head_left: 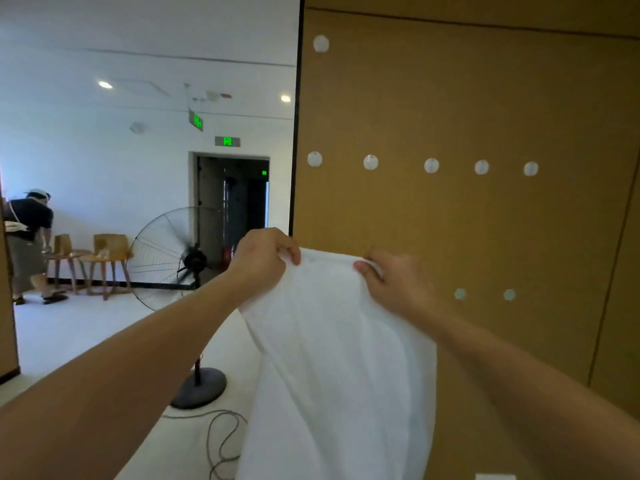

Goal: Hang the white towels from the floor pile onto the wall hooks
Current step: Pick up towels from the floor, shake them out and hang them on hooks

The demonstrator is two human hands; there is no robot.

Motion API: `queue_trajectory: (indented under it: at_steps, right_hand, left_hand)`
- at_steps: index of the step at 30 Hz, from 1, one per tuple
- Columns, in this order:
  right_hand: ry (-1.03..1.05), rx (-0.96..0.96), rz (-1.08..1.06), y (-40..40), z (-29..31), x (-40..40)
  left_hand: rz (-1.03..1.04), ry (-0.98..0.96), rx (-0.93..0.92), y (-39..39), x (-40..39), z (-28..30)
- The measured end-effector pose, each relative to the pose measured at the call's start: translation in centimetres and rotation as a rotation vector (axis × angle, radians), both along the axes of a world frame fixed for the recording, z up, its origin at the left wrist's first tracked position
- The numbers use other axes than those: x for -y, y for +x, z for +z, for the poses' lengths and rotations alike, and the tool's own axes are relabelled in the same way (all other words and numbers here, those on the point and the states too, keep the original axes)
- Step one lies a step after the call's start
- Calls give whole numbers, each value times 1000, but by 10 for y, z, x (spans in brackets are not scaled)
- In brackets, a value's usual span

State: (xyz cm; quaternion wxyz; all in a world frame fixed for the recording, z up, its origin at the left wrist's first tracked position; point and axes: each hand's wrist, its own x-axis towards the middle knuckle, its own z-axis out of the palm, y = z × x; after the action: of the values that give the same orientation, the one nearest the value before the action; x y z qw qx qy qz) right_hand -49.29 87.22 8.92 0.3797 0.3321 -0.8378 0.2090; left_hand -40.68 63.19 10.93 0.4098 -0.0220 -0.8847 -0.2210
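The left hand (265,254) and right hand (388,278) pinch the top edge of a soft white cloth towel (332,358), stretching it taut, apparently to meet a hook. Beyond, round white wall hooks (370,162) dot the tan wooden panel (485,98), all bare.

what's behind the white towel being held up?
Behind the white cloth towel, gripped along its top edge by the left hand and right hand, is the tan wood wall panel. Round white hooks show above; any directly behind are covered.
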Motion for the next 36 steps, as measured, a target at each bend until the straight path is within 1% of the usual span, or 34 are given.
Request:
queue_trajectory:
  at_steps: [3, 6, 10, 14, 17, 20, 28, 31, 34, 36]
  right_hand:
    - [-42, -46, 97, -54, 28, 9]
    - [-46, -187, 92, -103, 48, 20]
    - [-105, -339, 176, -157, 69, 38]
    - [16, -599, 274, -212, 84, 59]
    - [76, -688, 274, -253, 103, 81]
    - [81, -737, 216, -285, 127, 106]
    - [119, -610, 58, -377, 202, 190]
    - [88, -564, -17, -410, 224, 215]
    - [52, -442, -69, -433, 234, 229]
    - [-33, -330, -37, -443, 232, 235]
  left_hand:
    - [51, -130, -51, -47, 7, 26]
    - [110, -211, -82, -85, 17, 42]
    - [113, -283, -96, -133, 38, 62]
    - [129, -359, -144, -180, 65, 84]
    - [136, -395, -153, -215, 89, 103]
    - [180, -474, -202, -254, 118, 120]
    - [300, -543, -241, -354, 181, 176]
    - [326, -549, -246, -386, 194, 191]
    - [306, -535, -236, -418, 194, 198]
    - [299, -520, -249, -439, 188, 193]
